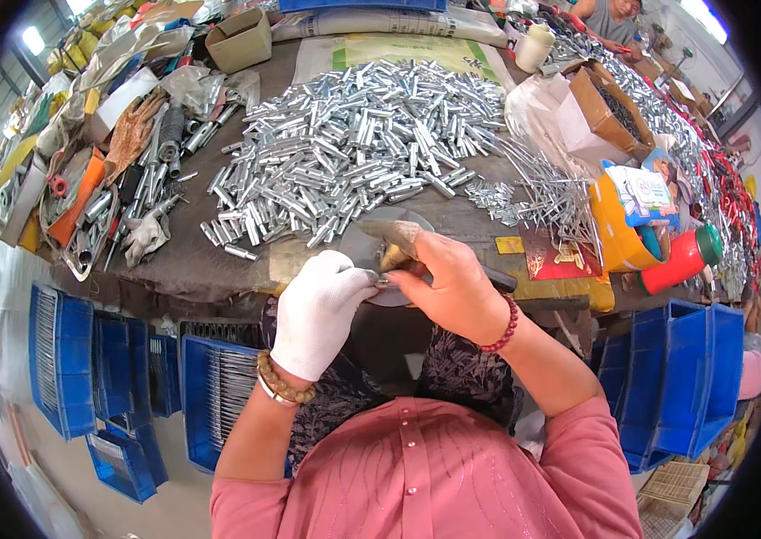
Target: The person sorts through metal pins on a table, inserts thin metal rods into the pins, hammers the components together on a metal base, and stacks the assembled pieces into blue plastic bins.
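In a white knit glove, my left hand [318,310] is closed in a pinch at the near edge of the bench. Its fingertips meet those of my right hand [457,283] at a small silvery metal part [384,281], mostly hidden by the fingers. My right hand is bare except for worn brown finger covers [396,235], and it pinches the same part. Under both hands lies a round grey disc [358,242]. Just beyond spreads a large heap of short silver metal tubes [353,144]. A dark handle [500,279] sticks out beside my right hand.
Thin metal rods [553,184] and small metal pieces [494,199] lie right of the heap. Farther right are a cardboard box [601,112] and a red bottle [681,260]. Tools and a glove [145,235] clutter the left. Blue crates [219,395] flank my legs. Another person [612,22] sits far right.
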Available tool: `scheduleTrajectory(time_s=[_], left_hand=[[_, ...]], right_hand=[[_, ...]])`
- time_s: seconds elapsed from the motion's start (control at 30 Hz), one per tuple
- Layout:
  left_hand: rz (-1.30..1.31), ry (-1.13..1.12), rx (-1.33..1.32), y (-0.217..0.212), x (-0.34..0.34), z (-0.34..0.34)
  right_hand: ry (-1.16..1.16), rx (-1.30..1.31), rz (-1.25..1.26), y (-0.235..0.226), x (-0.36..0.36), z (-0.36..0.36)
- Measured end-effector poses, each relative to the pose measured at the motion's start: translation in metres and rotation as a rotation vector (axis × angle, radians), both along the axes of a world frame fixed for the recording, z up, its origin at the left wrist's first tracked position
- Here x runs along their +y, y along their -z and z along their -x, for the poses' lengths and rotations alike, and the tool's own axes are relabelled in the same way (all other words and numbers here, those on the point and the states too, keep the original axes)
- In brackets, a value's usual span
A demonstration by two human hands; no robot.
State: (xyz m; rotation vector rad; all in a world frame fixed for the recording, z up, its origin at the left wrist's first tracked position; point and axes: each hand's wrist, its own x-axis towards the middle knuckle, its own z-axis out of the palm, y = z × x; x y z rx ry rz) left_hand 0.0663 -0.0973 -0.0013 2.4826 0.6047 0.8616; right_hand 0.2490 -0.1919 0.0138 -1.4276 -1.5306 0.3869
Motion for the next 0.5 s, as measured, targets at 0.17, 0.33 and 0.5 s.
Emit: scheduleTrajectory(time_s=[0.17,0.33,0.5], left_hand=[[0.030,0.023,-0.069,0.003,0.001,0.001],[0.062,0.004,-0.016,-0.001,0.000,0.002],[0.027,0.016,-0.074,0.008,0.001,0.001]], right_hand=[[-0.018,-0.263,0.048,0.004,-0.003,-0.004],[-0.019,-0.308,0.064,-0.003,0.001,0.000],[-0.081,-0.466,0.079,-0.021,0.002,0.009]])
